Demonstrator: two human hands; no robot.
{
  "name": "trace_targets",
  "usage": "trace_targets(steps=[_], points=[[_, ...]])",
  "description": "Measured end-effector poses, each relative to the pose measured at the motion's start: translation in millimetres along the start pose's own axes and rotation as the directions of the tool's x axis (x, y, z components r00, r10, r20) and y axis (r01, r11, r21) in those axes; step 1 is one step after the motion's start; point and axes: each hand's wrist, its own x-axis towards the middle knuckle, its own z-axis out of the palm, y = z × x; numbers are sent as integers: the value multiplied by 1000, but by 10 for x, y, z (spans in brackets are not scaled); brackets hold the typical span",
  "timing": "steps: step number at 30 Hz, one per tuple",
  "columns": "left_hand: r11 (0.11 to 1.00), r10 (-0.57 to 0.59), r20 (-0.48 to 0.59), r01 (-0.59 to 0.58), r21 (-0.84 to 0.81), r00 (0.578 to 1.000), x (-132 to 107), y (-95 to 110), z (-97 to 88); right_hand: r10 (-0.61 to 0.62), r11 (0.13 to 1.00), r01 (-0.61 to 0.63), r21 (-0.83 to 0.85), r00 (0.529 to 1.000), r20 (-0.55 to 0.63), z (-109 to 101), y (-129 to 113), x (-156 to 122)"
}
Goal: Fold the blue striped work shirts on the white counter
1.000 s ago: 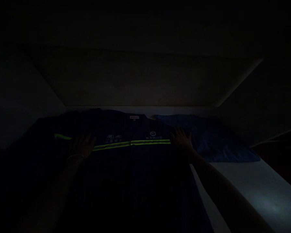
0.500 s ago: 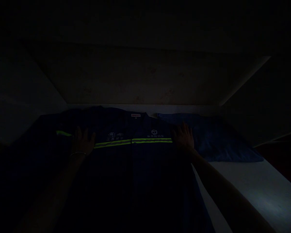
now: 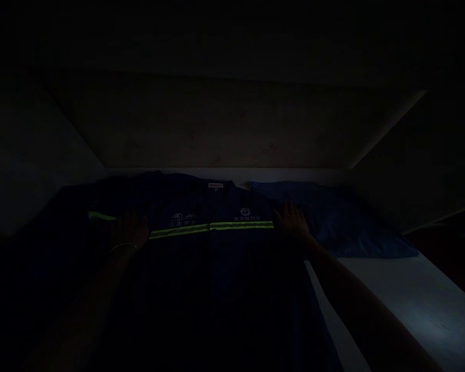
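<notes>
A dark blue work jacket (image 3: 232, 274) lies spread out, front side up, collar toward the back wall. Yellow-green reflective strips cross its chest, with pale printed logos above them and a small label at the collar. On the chest at the left, my left hand (image 3: 129, 230) rests with its fingers stretched out over the strip; a thin bracelet circles the wrist. My right hand (image 3: 292, 219) lies flat at the other side of the chest, at the end of the strip, fingers apart. Dim light hides the jacket's lower part and much of the left sleeve.
A pale, glossy surface (image 3: 391, 289) shows under the jacket at the right. Another blue cloth piece (image 3: 333, 222), perhaps the other sleeve, stretches to the right. Behind stands a stained panel (image 3: 225, 124), with side walls left and right.
Both hands stay on the jacket; the fingers of both look slightly lower and closer to the cloth. The view has shifted a little, and the jacket lies as before.
</notes>
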Motion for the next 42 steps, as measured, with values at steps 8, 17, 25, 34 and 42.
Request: trace_targets(steps=[8, 17, 25, 34, 42], points=[[997, -70, -65, 68, -30, 995, -1, 39, -26, 9, 1000, -9, -13, 1000, 12, 1, 4, -9], [994, -80, -146, 68, -84, 986, -74, 98, -81, 39, 999, -36, 39, 998, -59, -30, -14, -6], [995, -93, -127, 87, -50, 988, -32, 58, -4, 270, 960, -256, 118, 955, -122, 76, -13, 29], [999, -29, -56, 27, -38, 998, -53, 49, -69, 251, 968, -248, 40, 965, -78, 202, 36, 97], [997, -58, -51, 55, -44, 997, -42, 39, -34, 236, 972, -233, 41, 965, -112, 261, 35, 95]])
